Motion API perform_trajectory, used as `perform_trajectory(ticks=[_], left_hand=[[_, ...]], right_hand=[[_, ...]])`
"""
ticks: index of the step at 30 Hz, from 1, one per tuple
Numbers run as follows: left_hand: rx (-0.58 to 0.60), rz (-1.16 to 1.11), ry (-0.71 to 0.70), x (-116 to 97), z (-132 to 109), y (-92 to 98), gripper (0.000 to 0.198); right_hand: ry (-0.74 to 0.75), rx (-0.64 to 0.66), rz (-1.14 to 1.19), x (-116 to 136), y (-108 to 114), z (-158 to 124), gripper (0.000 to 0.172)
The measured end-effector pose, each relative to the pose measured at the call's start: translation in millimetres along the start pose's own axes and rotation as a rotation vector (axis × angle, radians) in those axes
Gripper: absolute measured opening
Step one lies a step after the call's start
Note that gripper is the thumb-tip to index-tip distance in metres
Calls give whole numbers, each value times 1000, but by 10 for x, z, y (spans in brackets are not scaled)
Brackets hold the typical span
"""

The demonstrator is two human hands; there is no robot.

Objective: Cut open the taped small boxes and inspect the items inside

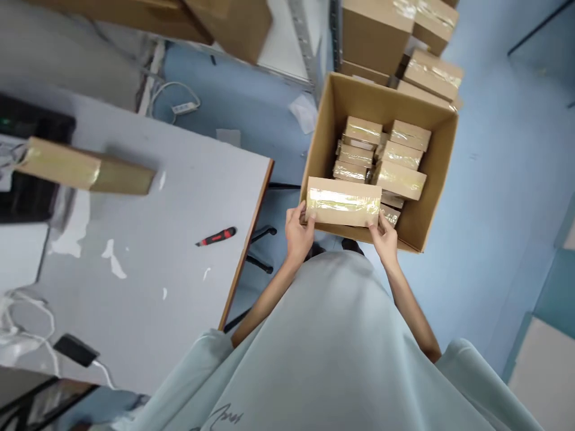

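Between my two hands is a brown cardboard box with shiny clear tape along its top. My left hand grips its left end, and my right hand grips its right end. The held box is over the near side of a large open carton on the floor. Inside that carton, several smaller taped boxes lie in two columns. The underside of the held box is hidden, so I cannot tell whether it touches those below.
Left of me stands a grey table bearing a red and black utility knife, a taped box and a black adapter. Behind the carton are stacked boxes and a metal shelf. A power strip lies on the floor.
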State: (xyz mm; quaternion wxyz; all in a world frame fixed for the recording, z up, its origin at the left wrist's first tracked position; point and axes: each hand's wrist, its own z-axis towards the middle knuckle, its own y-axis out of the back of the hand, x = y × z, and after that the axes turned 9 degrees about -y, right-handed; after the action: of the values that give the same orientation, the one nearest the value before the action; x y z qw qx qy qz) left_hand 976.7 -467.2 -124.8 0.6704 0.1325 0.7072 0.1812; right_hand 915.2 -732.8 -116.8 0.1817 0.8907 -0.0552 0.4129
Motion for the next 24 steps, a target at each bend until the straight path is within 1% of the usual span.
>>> perform_trajectory(ticks=[3, 6, 8, 10, 12, 14, 16, 17, 19, 21, 22, 24], left_hand=[[-253, 33, 49, -111, -245, 620, 61], [-486, 48, 95, -147, -594, 1249, 59], [-617, 54, 118, -77, -854, 1658, 57], [-743, 29, 162, 109, -1100, 2046, 57], [-866, -8, 228, 398, -1334, 2408, 60], [-960, -16, 292, 735, -1579, 2737, 62], [-1024, 4, 334, 1064, -1842, 3027, 60], [-1050, 18, 355, 1216, -1976, 3156, 57], [-1093, 50, 419, 1501, -2230, 3383, 52], [-1118, 85, 516, 1766, -2442, 3571, 46], [-1115, 103, 566, 1887, -2525, 3648, 45], [-1051, 139, 599, 2081, -2632, 3759, 46]], right_hand=[[167, 116, -84, 486, -442, -192, 93], [323, 230, -153, 871, -961, -454, 93], [400, 349, -190, 1039, -1385, -637, 93], [448, 490, -235, 1123, -1909, -805, 92], [472, 624, -292, 1115, -2509, -963, 90], [488, 720, -372, 1028, -3109, -1120, 88], [495, 813, -451, 889, -3634, -1282, 87], [494, 866, -483, 809, -3858, -1362, 87], [487, 982, -538, 643, -4232, -1516, 86], [473, 1080, -599, 482, -4525, -1644, 83], [464, 1121, -634, 407, -4646, -1693, 81], [433, 1196, -698, 277, -4827, -1756, 75]])
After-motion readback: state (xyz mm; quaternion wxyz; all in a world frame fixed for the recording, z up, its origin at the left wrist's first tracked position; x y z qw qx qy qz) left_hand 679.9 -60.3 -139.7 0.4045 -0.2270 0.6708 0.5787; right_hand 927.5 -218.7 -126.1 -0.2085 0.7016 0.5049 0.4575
